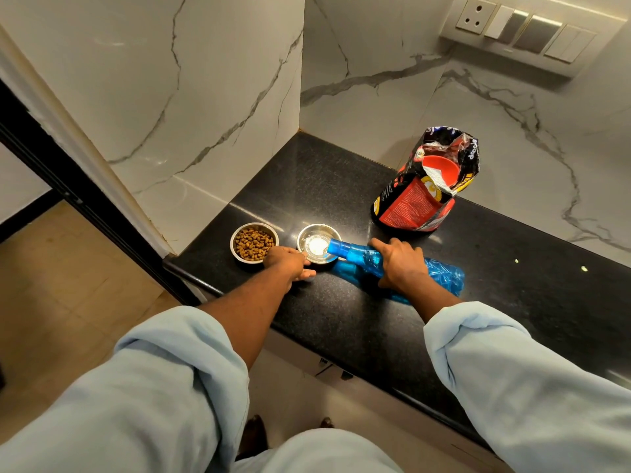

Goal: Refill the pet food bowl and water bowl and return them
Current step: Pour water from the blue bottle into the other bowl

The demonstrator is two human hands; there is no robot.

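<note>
Two small steel bowls stand side by side on the black counter [341, 322]. The left one, the food bowl [254, 243], holds brown kibble. Water is running into the water bowl [317, 246] to its right from the mouth of a blue plastic bottle [362, 259], which is tipped almost flat. My right hand [401, 262] grips the bottle around its middle. My left hand [288, 264] rests at the near rim of the water bowl, fingers curled against it.
An open red and black pet food bag [426, 186] with a red scoop inside stands behind the bottle. Marble walls close the counter at the back and left. A switch panel [522, 32] is on the wall at top right. Tiled floor lies to the left.
</note>
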